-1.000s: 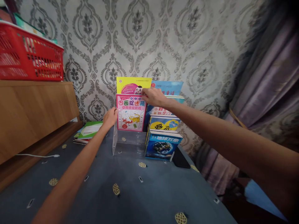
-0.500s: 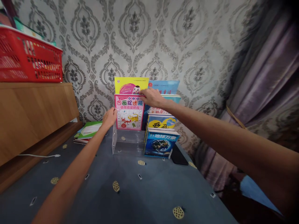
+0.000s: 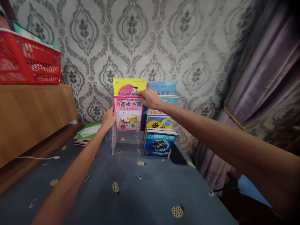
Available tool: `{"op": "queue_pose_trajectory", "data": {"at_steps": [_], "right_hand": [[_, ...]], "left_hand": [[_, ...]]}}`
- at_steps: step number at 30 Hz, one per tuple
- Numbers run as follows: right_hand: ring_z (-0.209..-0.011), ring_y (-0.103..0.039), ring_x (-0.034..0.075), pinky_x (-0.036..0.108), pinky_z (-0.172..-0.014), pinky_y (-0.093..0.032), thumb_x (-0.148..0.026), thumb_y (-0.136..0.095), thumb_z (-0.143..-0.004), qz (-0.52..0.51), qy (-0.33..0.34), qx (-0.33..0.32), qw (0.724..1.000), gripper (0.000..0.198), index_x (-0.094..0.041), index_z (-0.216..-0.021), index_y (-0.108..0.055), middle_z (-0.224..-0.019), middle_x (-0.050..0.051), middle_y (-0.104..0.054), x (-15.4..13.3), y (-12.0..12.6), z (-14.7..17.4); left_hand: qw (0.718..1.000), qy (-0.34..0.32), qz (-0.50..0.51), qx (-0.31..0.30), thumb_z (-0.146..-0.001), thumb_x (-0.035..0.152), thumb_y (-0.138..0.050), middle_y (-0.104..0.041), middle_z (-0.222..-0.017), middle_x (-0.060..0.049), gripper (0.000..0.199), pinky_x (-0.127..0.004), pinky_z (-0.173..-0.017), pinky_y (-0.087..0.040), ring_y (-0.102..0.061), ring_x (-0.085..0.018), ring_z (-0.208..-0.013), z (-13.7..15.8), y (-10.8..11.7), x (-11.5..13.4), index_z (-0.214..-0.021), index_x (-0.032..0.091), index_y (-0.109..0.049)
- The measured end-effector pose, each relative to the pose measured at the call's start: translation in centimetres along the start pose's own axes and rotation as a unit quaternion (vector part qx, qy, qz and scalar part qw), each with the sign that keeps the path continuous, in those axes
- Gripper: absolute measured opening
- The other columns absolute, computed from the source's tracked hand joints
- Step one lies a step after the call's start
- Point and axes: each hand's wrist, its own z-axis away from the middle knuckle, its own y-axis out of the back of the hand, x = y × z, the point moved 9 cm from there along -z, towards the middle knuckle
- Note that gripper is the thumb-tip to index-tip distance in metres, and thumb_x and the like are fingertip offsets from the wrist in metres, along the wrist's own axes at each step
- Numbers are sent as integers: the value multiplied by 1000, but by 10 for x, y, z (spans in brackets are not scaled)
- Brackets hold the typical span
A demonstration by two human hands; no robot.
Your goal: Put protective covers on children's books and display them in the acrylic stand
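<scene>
A pink picture book [image 3: 128, 114] with a fox and a tiger on its cover stands upright in a clear acrylic book stand [image 3: 127, 147]. My right hand [image 3: 151, 99] is closed on the book's top right corner, its fingertips partly hidden. At the left edge of the same book, my left hand [image 3: 109, 117] is closed with curled fingers, some of them out of sight behind it. A yellow book [image 3: 130, 84] rises behind the pink one. In the stand's right column are a light blue book [image 3: 164, 86], a yellow-and-blue book [image 3: 160, 122] and a blue globe book [image 3: 160, 145].
Left of the stand, a stack of books [image 3: 87, 132] lies flat on the dark blue patterned cloth [image 3: 98, 193]. A black flat object [image 3: 178, 155] is at the right. A red basket [image 3: 42, 59] sits on a wooden cabinet [image 3: 35, 115]; a white cable [image 3: 37, 157] lies below. Curtains [image 3: 253, 103] hang right.
The whole view has shifted slightly. Both hands keep their places on the pink book, which shows no clear movement in the stand.
</scene>
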Motion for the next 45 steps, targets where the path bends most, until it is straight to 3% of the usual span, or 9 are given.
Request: {"op": "queue_pose_trajectory", "data": {"at_steps": [11,20,25,29,33,41,45], "right_hand": [[-119,-59,32,45,-93,-43,-13,-45,-94,-7,-9,-8,1000,41,-17,-128,-67,-127,15,-69,2,1,-3],[-112,-60,30,43,-89,-45,-15,-47,-92,-1,5,-1,1000,39,-18,-125,-68,-121,13,-71,4,-2,-6],[-117,-53,34,46,-93,-43,-16,-47,-93,21,26,37,999,39,-15,-128,-65,-124,17,-67,-2,-2,-4],[-119,-48,34,48,-99,-37,-11,-42,-92,54,46,87,994,40,-12,-127,-63,-124,18,-63,-11,4,4],[-116,-44,33,48,-100,-34,-11,-40,-93,46,105,110,987,37,-18,-119,-65,-120,14,-63,-30,7,16],[-104,-52,27,42,-95,-42,-8,-42,-94,-33,260,-11,965,30,-13,-105,-69,-106,14,-67,-93,-47,67],[-112,-58,27,41,-95,-49,-7,-46,-93,-76,248,-53,964,31,-15,-112,-69,-126,15,-64,-107,-78,92]], "left_hand": [[1000,11,3,-5,-100,25,-38,-72,-108,-13,24,-33,-82,-46,-65,-27,-103,-8,-7,-2,-105,20,-60],[1000,-8,16,16,-98,24,-41,-68,-112,-15,21,-37,-89,-46,-63,-28,-109,-10,-8,-1,-106,19,-59],[999,-5,32,21,-94,27,-54,-68,-116,-12,26,-35,-88,-47,-64,-27,-108,-9,-6,-2,-119,20,-50],[999,10,35,14,-93,29,-59,-70,-111,-10,28,-34,-85,-47,-66,-27,-104,-10,-7,-3,-118,20,-49],[999,0,30,22,-92,29,-61,-69,-112,-10,28,-34,-86,-47,-66,-26,-105,-10,-8,-3,-115,19,-49],[999,-6,31,31,-91,33,-58,-69,-108,-9,28,-34,-86,-47,-66,-26,-103,-7,-12,-7,-115,21,-49],[999,-6,36,31,-91,30,-58,-68,-109,-9,28,-35,-88,-47,-65,-26,-105,-5,-11,-7,-116,20,-49]]}}
